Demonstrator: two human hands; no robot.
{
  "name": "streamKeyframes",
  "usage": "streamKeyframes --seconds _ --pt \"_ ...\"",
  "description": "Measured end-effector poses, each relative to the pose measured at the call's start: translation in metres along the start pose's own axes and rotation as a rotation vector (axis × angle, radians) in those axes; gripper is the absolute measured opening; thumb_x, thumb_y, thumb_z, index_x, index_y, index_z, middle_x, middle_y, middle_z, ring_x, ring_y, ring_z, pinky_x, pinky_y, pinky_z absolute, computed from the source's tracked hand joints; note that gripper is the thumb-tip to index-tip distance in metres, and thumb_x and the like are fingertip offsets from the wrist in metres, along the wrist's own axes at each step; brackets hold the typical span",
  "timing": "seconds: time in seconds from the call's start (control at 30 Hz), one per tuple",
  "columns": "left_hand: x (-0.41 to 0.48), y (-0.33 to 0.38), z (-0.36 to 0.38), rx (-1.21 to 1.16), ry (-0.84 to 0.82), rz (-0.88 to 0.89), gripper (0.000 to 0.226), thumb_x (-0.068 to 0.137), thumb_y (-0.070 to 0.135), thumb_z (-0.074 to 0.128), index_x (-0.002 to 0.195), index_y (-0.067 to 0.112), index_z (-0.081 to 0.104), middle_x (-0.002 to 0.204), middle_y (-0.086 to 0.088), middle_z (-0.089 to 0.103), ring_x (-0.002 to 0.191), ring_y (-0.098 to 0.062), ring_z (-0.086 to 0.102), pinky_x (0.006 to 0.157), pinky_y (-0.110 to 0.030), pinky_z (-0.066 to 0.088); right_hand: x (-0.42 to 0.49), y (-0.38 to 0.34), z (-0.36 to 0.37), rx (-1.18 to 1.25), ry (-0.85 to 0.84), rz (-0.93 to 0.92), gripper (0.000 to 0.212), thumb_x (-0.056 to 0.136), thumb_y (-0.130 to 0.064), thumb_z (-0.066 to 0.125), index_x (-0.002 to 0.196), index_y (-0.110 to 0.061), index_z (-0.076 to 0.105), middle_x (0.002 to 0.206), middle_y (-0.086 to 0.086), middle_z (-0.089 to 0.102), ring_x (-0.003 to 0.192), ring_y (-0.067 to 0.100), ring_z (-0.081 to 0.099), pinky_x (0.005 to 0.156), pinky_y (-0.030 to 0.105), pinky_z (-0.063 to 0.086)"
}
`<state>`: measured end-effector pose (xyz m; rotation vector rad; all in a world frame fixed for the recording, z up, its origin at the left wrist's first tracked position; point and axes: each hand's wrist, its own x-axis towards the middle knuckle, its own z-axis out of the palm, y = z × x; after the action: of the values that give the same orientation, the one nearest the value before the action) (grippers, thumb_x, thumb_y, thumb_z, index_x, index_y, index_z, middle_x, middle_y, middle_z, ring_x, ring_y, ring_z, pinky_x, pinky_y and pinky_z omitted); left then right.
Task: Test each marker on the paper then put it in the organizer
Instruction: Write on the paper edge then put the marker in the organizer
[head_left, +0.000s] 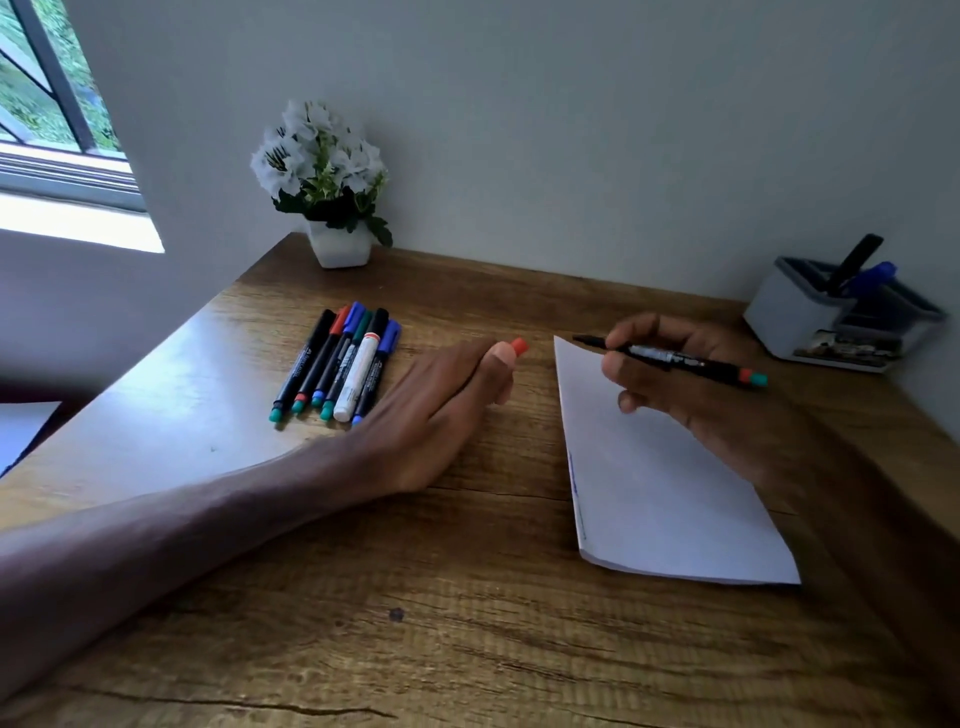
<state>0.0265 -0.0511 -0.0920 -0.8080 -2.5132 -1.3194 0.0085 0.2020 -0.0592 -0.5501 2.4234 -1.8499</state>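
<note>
My right hand (680, 374) grips an uncapped black marker (691, 361) with a red band and teal end, its tip pointing left just above the top left corner of the white paper (665, 499). My left hand (441, 410) rests on the wooden desk (415, 597) and pinches a red cap (519, 346) at its fingertips. Several capped markers (337, 364) lie side by side on the desk to the left of that hand. The grey organizer (810, 317) stands at the far right and holds a black marker (854, 262) and a blue one (875, 275).
A white pot of white flowers (327, 182) stands at the back of the desk against the wall. A window (47, 104) is at the upper left. The desk's left edge runs diagonally past the marker row.
</note>
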Motion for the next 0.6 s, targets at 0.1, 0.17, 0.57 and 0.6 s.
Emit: streamKeyframes --seconds 0.1,0.17,0.57,0.6 --pt "0.001 0.004 0.0 -0.01 -0.061 -0.049 0.04 0.107 0.046 0.038 0.095 0.015 0.059 0.082 -0.002 0.058 0.074 -0.012 0.052 0.064 -0.02 0.043 -0.004 0.002 0.01 -0.073 0.049 -0.041 0.024 0.09 -0.031 0.061 0.089 -0.009 0.07 0.071 0.001 0.063 0.065 0.017 0.058 0.065 0.034 0.055" --pt "0.001 0.002 0.002 0.066 -0.109 -0.044 0.045 0.093 0.063 0.052 0.112 0.022 0.056 0.102 0.007 0.058 0.09 -0.005 0.054 0.075 -0.022 0.048 -0.007 0.002 0.012 -0.047 0.023 -0.01 0.029 0.092 -0.03 0.056 0.098 -0.006 0.071 0.075 0.006 0.069 0.069 0.021 0.066 0.066 0.033 0.057" --pt "0.0 0.0 0.007 0.245 -0.321 0.002 0.098 0.069 0.072 0.077 0.143 0.025 0.032 0.133 0.013 0.035 0.126 -0.005 0.039 0.107 -0.028 0.042 -0.023 0.006 0.024 -0.105 -0.078 -0.022 0.027 0.082 -0.013 0.066 0.105 -0.001 0.073 0.094 0.009 0.08 0.088 0.022 0.078 0.077 0.027 0.063" --pt "0.0 -0.001 0.008 0.262 -0.336 -0.001 0.1 0.069 0.072 0.077 0.144 0.025 0.031 0.133 0.014 0.034 0.126 -0.005 0.037 0.108 -0.027 0.04 -0.023 0.005 0.024 -0.115 -0.089 -0.033 0.027 0.08 -0.012 0.068 0.104 -0.001 0.073 0.093 0.008 0.08 0.087 0.022 0.078 0.077 0.028 0.063"
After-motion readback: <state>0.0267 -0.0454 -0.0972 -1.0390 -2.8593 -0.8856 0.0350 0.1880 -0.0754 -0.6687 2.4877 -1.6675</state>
